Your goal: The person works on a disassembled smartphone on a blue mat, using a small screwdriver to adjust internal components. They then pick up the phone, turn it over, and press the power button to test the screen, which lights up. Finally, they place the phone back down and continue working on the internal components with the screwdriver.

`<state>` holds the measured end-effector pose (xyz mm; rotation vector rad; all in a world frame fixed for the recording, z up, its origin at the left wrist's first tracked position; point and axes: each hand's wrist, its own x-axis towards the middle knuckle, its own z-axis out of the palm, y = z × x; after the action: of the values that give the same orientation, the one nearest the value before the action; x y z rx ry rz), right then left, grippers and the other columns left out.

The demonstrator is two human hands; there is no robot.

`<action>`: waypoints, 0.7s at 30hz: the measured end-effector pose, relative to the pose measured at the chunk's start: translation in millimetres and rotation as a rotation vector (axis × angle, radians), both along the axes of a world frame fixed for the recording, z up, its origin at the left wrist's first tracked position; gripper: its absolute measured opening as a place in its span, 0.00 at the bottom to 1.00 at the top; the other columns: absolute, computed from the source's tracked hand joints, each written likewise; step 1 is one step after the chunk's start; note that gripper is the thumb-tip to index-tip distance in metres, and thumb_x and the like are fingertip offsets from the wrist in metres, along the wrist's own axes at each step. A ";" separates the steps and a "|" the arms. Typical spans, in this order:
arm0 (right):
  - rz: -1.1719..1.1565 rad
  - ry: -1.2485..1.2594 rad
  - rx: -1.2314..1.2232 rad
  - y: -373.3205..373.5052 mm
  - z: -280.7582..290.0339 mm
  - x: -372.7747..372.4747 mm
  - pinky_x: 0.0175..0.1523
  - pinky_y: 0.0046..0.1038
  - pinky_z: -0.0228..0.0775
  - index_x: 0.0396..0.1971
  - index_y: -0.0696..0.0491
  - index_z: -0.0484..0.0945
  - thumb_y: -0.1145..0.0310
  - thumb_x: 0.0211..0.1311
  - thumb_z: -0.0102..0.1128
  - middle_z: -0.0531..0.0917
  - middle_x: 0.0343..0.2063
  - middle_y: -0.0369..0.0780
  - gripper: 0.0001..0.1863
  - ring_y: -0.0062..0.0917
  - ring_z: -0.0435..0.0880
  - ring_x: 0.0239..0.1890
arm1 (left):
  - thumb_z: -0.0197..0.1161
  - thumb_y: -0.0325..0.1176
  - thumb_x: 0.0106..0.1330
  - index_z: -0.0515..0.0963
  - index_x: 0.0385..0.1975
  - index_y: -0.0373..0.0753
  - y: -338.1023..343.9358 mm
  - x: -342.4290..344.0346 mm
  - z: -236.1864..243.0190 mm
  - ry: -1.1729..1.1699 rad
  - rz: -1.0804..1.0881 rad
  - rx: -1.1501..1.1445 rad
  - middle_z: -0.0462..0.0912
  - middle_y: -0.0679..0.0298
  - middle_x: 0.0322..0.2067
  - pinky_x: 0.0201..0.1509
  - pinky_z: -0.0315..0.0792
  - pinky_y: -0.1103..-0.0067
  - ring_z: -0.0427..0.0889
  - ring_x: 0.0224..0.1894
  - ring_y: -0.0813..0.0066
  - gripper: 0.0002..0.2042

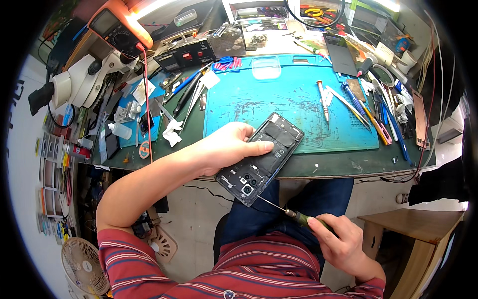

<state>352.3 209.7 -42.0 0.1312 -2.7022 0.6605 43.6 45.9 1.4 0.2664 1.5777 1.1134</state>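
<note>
My left hand (231, 146) grips a smartphone (271, 158) with its back cover off, thumb lying across the dark battery area. The phone is tilted over the bench's front edge, its camera lenses (247, 188) toward me. In my right hand (341, 239) is a screwdriver (298, 216) with a dark green handle, fingers closed round it. The thin metal shaft reaches up and left to the phone's lower corner beside the cameras. Whether the tip touches the phone or lies just behind its edge, I cannot tell.
A blue work mat (264, 99) covers the bench middle, with a pen-like screwdriver (323, 104) on it. Tweezers and several tools lie at the right. A microscope (74, 82) and an orange multimeter (119, 27) stand at the left. A dark phone panel (340, 52) lies at the back.
</note>
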 end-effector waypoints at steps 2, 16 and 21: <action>0.010 -0.002 -0.002 -0.7 0.6 0.0 0.29 0.24 0.71 0.57 0.46 0.86 0.76 0.45 0.71 0.84 0.43 0.35 0.32 0.24 0.76 0.27 | 0.69 0.36 0.74 0.77 0.50 0.24 0.5 1.2 -2.3 0.000 0.023 0.022 0.88 0.56 0.36 0.30 0.86 0.79 0.89 0.30 0.76 0.19; 0.038 -0.010 0.022 -2.8 3.2 0.7 0.30 0.24 0.72 0.56 0.46 0.87 0.73 0.48 0.72 0.83 0.43 0.35 0.29 0.23 0.77 0.29 | 0.69 0.35 0.74 0.76 0.51 0.24 1.8 2.8 -1.9 0.007 0.033 0.031 0.89 0.55 0.36 0.31 0.87 0.78 0.90 0.31 0.75 0.18; 0.059 -0.029 0.026 -2.6 4.7 1.6 0.30 0.24 0.72 0.56 0.46 0.87 0.73 0.48 0.72 0.83 0.43 0.35 0.29 0.24 0.77 0.29 | 0.69 0.35 0.74 0.76 0.53 0.24 1.4 2.8 -2.3 -0.007 0.037 0.038 0.89 0.55 0.37 0.31 0.87 0.78 0.90 0.31 0.75 0.19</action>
<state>353.9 207.1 -37.3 0.2107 -2.7446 0.6493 46.4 47.3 -0.9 0.2595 1.5621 1.1728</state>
